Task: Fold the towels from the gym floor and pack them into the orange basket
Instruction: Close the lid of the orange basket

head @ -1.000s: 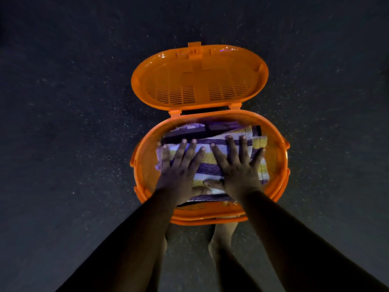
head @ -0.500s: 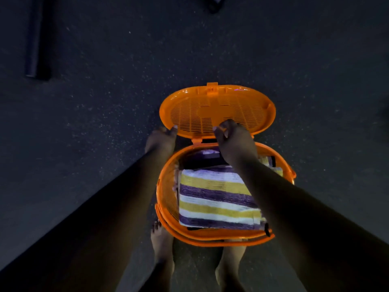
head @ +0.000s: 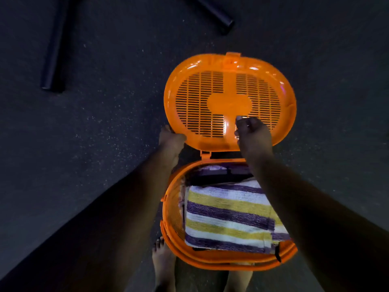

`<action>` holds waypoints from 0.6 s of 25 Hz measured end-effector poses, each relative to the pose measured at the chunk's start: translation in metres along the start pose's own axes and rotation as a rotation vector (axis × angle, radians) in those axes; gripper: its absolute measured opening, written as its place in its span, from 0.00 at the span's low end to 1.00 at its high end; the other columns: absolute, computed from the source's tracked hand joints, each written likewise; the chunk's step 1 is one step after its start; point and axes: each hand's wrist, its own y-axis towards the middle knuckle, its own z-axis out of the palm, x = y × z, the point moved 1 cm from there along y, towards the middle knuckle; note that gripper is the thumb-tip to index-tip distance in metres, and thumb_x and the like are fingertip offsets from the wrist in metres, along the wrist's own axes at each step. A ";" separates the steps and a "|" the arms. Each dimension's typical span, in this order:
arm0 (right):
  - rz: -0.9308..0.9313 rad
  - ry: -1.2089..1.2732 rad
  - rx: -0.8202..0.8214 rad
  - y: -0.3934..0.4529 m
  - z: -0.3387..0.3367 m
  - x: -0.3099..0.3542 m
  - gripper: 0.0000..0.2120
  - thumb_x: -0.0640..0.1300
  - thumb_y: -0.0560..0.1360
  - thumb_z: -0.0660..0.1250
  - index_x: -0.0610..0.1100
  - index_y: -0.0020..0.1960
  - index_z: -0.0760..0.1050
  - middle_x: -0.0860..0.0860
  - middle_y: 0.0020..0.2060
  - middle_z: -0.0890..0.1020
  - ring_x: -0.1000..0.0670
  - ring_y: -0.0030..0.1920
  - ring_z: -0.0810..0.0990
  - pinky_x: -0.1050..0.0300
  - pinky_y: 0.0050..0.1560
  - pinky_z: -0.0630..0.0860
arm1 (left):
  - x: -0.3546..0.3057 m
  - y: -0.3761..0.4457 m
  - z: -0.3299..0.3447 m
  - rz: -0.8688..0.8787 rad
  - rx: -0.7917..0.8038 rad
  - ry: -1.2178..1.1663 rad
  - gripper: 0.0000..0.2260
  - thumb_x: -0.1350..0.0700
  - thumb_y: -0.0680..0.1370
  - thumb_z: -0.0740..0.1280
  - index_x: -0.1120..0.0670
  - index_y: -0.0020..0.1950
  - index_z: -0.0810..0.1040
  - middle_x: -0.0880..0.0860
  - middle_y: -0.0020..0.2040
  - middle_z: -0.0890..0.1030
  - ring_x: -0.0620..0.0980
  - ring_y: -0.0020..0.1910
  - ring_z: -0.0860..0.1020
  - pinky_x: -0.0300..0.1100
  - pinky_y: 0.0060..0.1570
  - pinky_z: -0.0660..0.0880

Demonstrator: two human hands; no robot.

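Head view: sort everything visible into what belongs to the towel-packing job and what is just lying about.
Belongs to the job:
- orange basket, on the floor
- its hinged lid, raised
- striped towel, folded, on top inside the basket
- dark folded item behind it in the basket
- left hand, gripping the lid's edge
- right hand, at the lid's slotted face

Just lying about:
- two dark tubes on the gym floor

Both hands have left the folded striped towel (head: 228, 216); the left hand (head: 171, 140) and right hand (head: 251, 134) now grip the slotted orange plastic lid (head: 229, 102), tilting it up.
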 end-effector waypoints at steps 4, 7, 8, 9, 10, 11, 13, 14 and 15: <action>0.060 0.271 -0.011 -0.036 -0.047 0.081 0.22 0.65 0.80 0.61 0.46 0.51 0.80 0.49 0.40 0.84 0.49 0.37 0.81 0.48 0.38 0.76 | -0.048 -0.049 -0.039 0.059 -0.002 -0.129 0.09 0.57 0.75 0.74 0.46 0.50 0.78 0.45 0.47 0.84 0.47 0.49 0.82 0.44 0.47 0.78; 0.187 0.436 -0.013 -0.078 -0.084 0.134 0.25 0.71 0.77 0.59 0.51 0.51 0.79 0.51 0.41 0.86 0.52 0.35 0.81 0.53 0.34 0.80 | -0.083 -0.093 -0.075 0.333 0.023 0.148 0.11 0.57 0.75 0.74 0.50 0.57 0.80 0.48 0.49 0.84 0.46 0.48 0.82 0.41 0.46 0.76; 0.250 0.475 -0.008 -0.095 -0.095 0.148 0.24 0.72 0.77 0.60 0.52 0.50 0.79 0.50 0.43 0.87 0.52 0.37 0.82 0.52 0.35 0.82 | -0.093 -0.111 -0.084 0.439 0.070 0.290 0.11 0.57 0.75 0.74 0.51 0.57 0.81 0.49 0.50 0.83 0.47 0.49 0.81 0.42 0.47 0.75; 0.311 0.510 0.002 -0.111 -0.103 0.158 0.23 0.71 0.77 0.61 0.53 0.49 0.78 0.48 0.45 0.87 0.50 0.38 0.83 0.51 0.36 0.83 | -0.101 -0.130 -0.089 0.524 0.130 0.407 0.11 0.57 0.76 0.74 0.51 0.58 0.81 0.48 0.51 0.83 0.48 0.50 0.81 0.42 0.48 0.74; 0.363 0.534 0.009 -0.127 -0.108 0.163 0.21 0.69 0.78 0.62 0.52 0.49 0.77 0.47 0.46 0.86 0.48 0.40 0.83 0.50 0.35 0.83 | -0.106 -0.148 -0.091 0.592 0.200 0.500 0.13 0.58 0.76 0.73 0.50 0.60 0.81 0.48 0.53 0.82 0.48 0.52 0.80 0.42 0.50 0.74; 0.405 0.556 -0.001 -0.143 -0.110 0.162 0.19 0.66 0.79 0.63 0.49 0.49 0.76 0.45 0.46 0.85 0.46 0.41 0.83 0.51 0.34 0.82 | -0.108 -0.164 -0.090 0.633 0.283 0.571 0.15 0.59 0.77 0.72 0.50 0.63 0.80 0.48 0.55 0.82 0.49 0.55 0.80 0.41 0.52 0.74; 0.452 0.624 -0.085 -0.176 -0.110 0.144 0.17 0.59 0.81 0.66 0.45 0.48 0.73 0.46 0.38 0.82 0.45 0.38 0.83 0.54 0.31 0.80 | -0.097 -0.194 -0.085 0.711 0.469 0.693 0.20 0.58 0.77 0.71 0.51 0.69 0.78 0.52 0.62 0.81 0.52 0.60 0.80 0.43 0.60 0.74; 0.469 0.663 -0.129 -0.192 -0.109 0.128 0.15 0.56 0.81 0.67 0.45 0.47 0.72 0.47 0.34 0.80 0.46 0.36 0.82 0.54 0.30 0.79 | -0.085 -0.207 -0.083 0.777 0.545 0.766 0.23 0.55 0.77 0.71 0.51 0.72 0.76 0.54 0.65 0.80 0.53 0.63 0.79 0.44 0.64 0.74; 0.492 0.689 -0.164 -0.211 -0.107 0.109 0.13 0.55 0.81 0.68 0.47 0.45 0.71 0.48 0.32 0.79 0.47 0.33 0.82 0.54 0.29 0.79 | -0.070 -0.218 -0.082 0.860 0.605 0.855 0.26 0.50 0.77 0.71 0.50 0.75 0.73 0.54 0.69 0.78 0.53 0.66 0.77 0.46 0.67 0.72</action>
